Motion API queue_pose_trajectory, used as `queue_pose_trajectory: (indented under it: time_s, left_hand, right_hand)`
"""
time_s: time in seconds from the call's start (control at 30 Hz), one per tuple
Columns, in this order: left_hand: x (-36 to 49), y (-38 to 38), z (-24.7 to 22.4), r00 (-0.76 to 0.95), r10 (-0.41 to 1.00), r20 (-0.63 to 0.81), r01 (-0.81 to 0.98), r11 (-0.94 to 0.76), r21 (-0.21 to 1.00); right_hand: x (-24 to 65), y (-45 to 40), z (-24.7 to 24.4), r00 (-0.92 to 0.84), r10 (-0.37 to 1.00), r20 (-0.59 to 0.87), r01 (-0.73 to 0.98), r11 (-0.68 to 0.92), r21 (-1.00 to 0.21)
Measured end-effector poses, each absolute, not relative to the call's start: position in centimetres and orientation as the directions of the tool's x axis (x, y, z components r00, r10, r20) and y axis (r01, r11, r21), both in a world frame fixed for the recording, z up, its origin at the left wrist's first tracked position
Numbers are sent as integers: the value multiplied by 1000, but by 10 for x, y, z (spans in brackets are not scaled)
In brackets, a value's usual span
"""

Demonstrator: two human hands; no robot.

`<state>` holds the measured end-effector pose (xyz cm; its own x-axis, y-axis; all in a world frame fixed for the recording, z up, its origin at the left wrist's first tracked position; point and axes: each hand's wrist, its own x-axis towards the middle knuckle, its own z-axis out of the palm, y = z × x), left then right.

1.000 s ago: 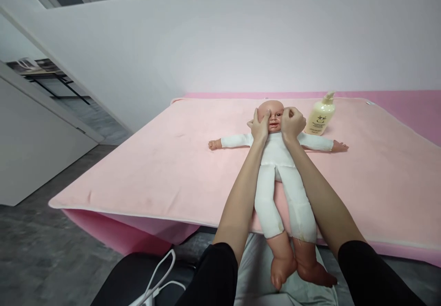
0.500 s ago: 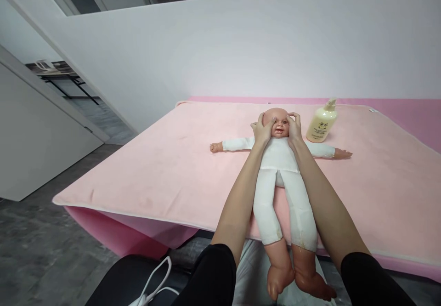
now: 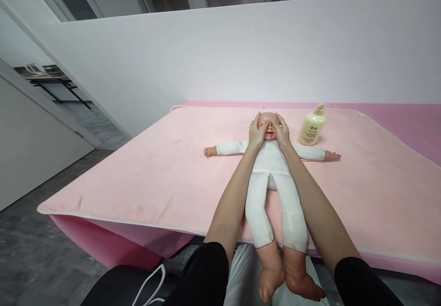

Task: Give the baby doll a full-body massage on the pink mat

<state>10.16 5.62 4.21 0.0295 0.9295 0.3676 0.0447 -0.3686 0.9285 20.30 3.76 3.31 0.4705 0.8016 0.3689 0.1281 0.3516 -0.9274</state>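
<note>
A baby doll (image 3: 270, 160) with a white cloth body lies face up, its arms stretched out sideways and its feet past the near edge of the bed. My left hand (image 3: 257, 133) cups one side of the doll's head (image 3: 268, 117), fingers curved up along it. On the other side, my right hand (image 3: 282, 134) holds the head the same way. Both thumbs rest on the face beside the nose and cover the eyes, while the mouth shows below. A pale yellow pump bottle (image 3: 312, 127) stands upright beyond the doll's outstretched arm on the right.
Under the doll, a light pink blanket (image 3: 148, 172) covers the bed, over a darker pink sheet (image 3: 406, 124). A white wall (image 3: 241, 58) rises behind. At the lower left are a black seat (image 3: 113, 287) and a white cable (image 3: 155, 284).
Both thumbs have moved inward over the doll's face, from the outer sides of the eyes to beside the nose. The whole view has shifted slightly.
</note>
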Motion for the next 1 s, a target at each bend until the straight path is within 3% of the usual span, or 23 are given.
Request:
queue_pose_trajectory:
  time_s: [0.5, 0.77, 1.0]
  left_hand:
    - [103, 60, 44, 29, 946, 322, 67, -323, 944]
    - [100, 50, 45, 59, 941, 332, 209, -337, 918]
    - [104, 42, 47, 73, 932, 356, 341, -359, 869]
  right_hand:
    - [208, 39, 36, 530, 791, 305, 38, 337, -941]
    - [204, 29, 38, 510, 776, 371, 223, 297, -928]
    - [209, 34, 30, 602, 745, 288, 266, 153, -952]
